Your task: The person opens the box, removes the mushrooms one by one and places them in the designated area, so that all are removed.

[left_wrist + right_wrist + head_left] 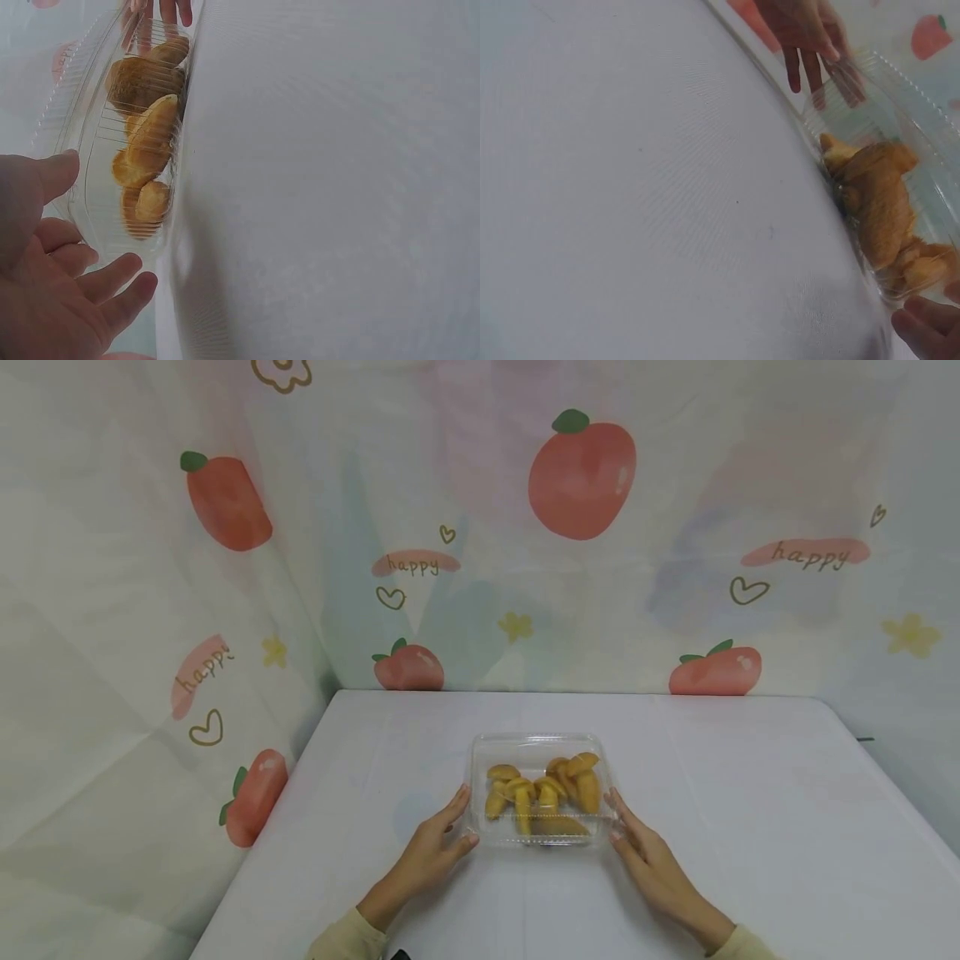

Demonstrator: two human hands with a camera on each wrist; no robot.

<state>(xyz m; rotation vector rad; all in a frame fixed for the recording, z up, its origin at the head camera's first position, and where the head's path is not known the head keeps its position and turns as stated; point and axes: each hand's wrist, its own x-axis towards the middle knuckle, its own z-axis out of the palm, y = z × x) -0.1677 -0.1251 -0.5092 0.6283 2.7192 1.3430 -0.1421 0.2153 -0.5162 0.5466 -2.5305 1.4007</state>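
Note:
A clear plastic clamshell box [537, 739] with its lid down stands on the table in the head view. Several yellow-brown mushrooms [550, 797] lie inside, visible through the plastic. My left hand [433, 847] holds the box at its left end, the thumb near the front corner and the fingers along the side. In the left wrist view its thumb [61, 174] is at the rim, while the lower fingers spread below the end wall. My right hand [654, 860] holds the opposite end, thumb toward the front. Only its fingertips [922, 322] show in the right wrist view.
The table [750, 777] has a smooth white cover. Behind it and along the left hang pale cloths [480, 485] printed with red fruit, hearts and the word "happy". A small dark object [401, 954] shows at the bottom edge, near the left sleeve [348, 935].

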